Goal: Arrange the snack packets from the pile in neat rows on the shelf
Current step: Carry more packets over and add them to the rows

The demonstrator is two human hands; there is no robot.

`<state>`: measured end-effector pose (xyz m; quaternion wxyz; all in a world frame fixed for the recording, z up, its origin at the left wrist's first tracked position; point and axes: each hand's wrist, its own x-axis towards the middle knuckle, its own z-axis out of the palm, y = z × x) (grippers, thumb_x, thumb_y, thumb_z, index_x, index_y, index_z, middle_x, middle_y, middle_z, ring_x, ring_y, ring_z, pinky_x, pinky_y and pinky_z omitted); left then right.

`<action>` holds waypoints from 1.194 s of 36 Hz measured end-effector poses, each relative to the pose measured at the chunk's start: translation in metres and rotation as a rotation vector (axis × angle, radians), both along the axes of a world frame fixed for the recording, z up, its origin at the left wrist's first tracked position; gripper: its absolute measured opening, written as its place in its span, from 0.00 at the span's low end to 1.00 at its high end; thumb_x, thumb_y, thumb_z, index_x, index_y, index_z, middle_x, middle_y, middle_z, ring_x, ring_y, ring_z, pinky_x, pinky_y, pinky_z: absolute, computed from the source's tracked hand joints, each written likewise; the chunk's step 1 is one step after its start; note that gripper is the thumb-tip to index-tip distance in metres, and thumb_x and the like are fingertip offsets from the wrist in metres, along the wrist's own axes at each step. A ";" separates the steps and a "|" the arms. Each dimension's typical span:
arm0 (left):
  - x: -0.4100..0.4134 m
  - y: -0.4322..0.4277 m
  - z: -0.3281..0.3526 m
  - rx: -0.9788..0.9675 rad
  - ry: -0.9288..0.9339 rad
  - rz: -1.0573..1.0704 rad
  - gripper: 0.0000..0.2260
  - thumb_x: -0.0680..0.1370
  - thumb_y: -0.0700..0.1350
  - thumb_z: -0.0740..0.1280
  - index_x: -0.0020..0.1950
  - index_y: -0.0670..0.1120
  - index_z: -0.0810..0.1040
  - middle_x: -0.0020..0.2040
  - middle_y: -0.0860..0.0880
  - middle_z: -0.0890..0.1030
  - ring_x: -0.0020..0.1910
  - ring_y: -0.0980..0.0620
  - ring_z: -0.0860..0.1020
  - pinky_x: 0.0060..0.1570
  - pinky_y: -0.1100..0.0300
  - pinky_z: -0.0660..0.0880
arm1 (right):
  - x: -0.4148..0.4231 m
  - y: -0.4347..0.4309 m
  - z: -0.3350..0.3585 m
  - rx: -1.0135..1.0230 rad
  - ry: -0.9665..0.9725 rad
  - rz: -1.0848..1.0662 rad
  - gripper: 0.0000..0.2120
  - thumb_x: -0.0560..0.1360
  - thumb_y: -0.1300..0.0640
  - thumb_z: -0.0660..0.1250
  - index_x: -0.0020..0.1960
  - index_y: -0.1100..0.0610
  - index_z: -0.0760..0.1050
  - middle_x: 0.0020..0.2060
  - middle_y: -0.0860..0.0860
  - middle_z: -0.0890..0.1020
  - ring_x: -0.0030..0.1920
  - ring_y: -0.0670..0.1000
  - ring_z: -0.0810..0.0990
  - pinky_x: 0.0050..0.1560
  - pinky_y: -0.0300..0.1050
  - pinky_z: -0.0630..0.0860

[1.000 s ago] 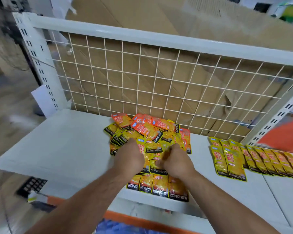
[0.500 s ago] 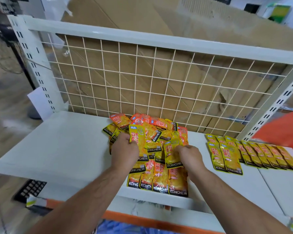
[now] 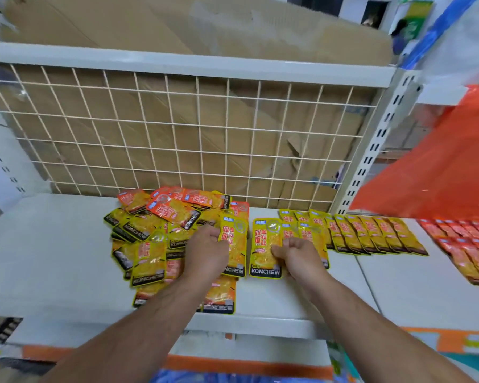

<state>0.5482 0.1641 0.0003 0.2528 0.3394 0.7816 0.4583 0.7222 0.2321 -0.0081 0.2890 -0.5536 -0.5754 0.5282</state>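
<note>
Head view, looking down on the white shelf [image 3: 53, 258]. My left hand [image 3: 208, 251] is gripping one yellow Konchew packet [image 3: 237, 252], fingers curled round its left edge, label facing me, over the right margin of the pile [image 3: 155, 228]. My right hand [image 3: 299, 258] is pinching a second yellow packet [image 3: 263, 244] by its right edge, thumb on the face. That packet is sitting just beside the left end of the yellow row [image 3: 376, 236]; I cannot tell whether it is touching the shelf. The two packets are lying side by side, with a narrow gap between them. The pile is lying loose and overlapped in front of the wire grid back [image 3: 177, 134], yellow and red-orange packets mixed. Further right, red packet rows [image 3: 470, 244] are lying on the neighbouring panel.

Step in hand, as I am reading it: carrying yellows from the pile to the row. Plenty is waiting in the pile, so the job is looking only part done. The next move is calling for laying the right packet over the row's end packet at the same slant, lower edges in line, then bringing the left one across to follow. Risk: the film is looking slick, so a heavy press could be nudging the row askew.
</note>
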 end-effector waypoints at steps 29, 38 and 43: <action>0.200 0.121 -0.030 -0.289 0.256 -0.031 0.07 0.73 0.47 0.68 0.44 0.44 0.74 0.45 0.46 0.80 0.47 0.44 0.78 0.42 0.57 0.73 | 0.217 0.109 -0.032 -0.028 -0.137 0.044 0.19 0.71 0.59 0.72 0.31 0.52 0.64 0.27 0.52 0.68 0.26 0.51 0.65 0.29 0.41 0.58; 0.204 0.127 -0.026 -0.380 0.399 -0.106 0.07 0.75 0.48 0.65 0.46 0.44 0.72 0.43 0.49 0.74 0.42 0.47 0.72 0.39 0.60 0.68 | 0.217 0.116 -0.035 -0.035 -0.142 0.055 0.22 0.70 0.59 0.73 0.29 0.52 0.61 0.26 0.49 0.66 0.28 0.50 0.64 0.31 0.42 0.58; 0.205 0.125 -0.029 -0.344 0.401 -0.103 0.11 0.75 0.50 0.67 0.50 0.45 0.71 0.43 0.48 0.76 0.43 0.45 0.75 0.40 0.58 0.71 | 0.217 0.115 -0.037 -0.056 -0.122 0.055 0.22 0.70 0.59 0.73 0.28 0.52 0.61 0.26 0.50 0.66 0.28 0.51 0.64 0.32 0.43 0.59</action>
